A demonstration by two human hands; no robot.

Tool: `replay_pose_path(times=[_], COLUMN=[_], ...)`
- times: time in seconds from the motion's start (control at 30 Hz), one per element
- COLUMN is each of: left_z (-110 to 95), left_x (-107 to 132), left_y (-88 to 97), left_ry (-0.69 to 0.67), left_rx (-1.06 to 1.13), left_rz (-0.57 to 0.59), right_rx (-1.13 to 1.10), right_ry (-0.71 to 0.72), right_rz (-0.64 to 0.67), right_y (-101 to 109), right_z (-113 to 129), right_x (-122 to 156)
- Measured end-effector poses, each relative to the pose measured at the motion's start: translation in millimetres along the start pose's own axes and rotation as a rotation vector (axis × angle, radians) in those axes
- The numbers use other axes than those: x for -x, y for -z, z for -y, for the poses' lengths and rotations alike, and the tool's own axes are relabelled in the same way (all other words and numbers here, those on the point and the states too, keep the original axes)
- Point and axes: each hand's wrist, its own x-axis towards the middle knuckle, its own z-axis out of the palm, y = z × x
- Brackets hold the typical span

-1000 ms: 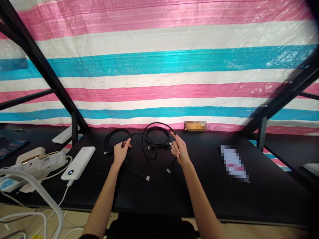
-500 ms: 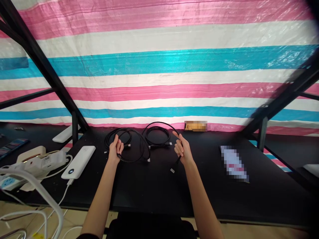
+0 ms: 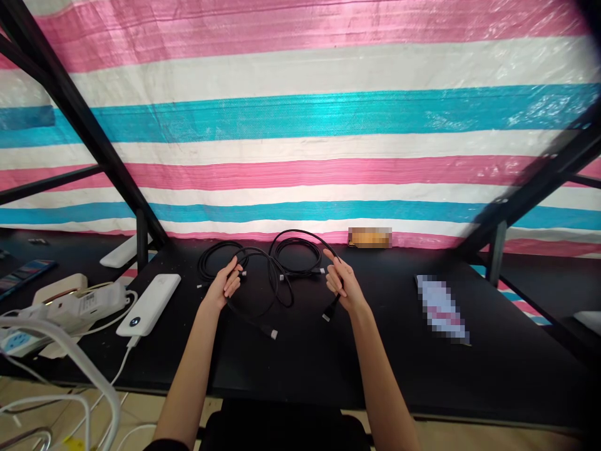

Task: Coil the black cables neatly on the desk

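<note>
So, my right hand (image 3: 345,282) is pinching a black cable (image 3: 300,230) a little behind its plug (image 3: 327,312), thumb and finger pointing up and away from me. I guess that grip leaves the plug free to hang out below my fist. My left hand (image 3: 224,285) has its fingers curled round the loops at the other side, probably so they don't spring loose. Both hands are over the middle of the table (image 3: 300,363), well apart, with the cable between them.

As for which way it runs: the long way is left to right, bowing up and away from me in one arch, then dropping into a couple of loose loops nearer my left. The plug under my right hand points down toward me and a bit left. What looks like the other plug (image 3: 270,332) sticks out on the near side of the loops, pointing right and slightly my way.

Further out, a left coil (image 3: 206,275) and a right coil (image 3: 300,274) lie at the back, maybe put there to keep them apart from mine. A power bank (image 3: 150,305) lies left, angled away, its white lead (image 3: 124,363) coming off the near end.
</note>
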Motion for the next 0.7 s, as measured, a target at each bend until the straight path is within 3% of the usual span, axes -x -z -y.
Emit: replay_pose_path(times=[0.13, 0.33, 0.7], left_z=[7.2, 13.3, 17.6], left_x=[-2.0, -5.3, -13.6], left_y=[-2.0, -2.0, 11.7], left_ry=[-0.076, -0.298, -0.426], left_rx=[-0.219, -0.502, -0.535], left_rz=[-0.039, -0.192, -0.260], right_rx=[0.059, 0.043, 0.094], right_ry=[-0.006, 0.056, 0.086], right_rz=[0.029, -0.097, -0.236], right_y=[-3.4, -4.8, -3.9], right_z=[-3.5, -4.3, -8.6], right_x=[0.3, -4.7, -8.6])
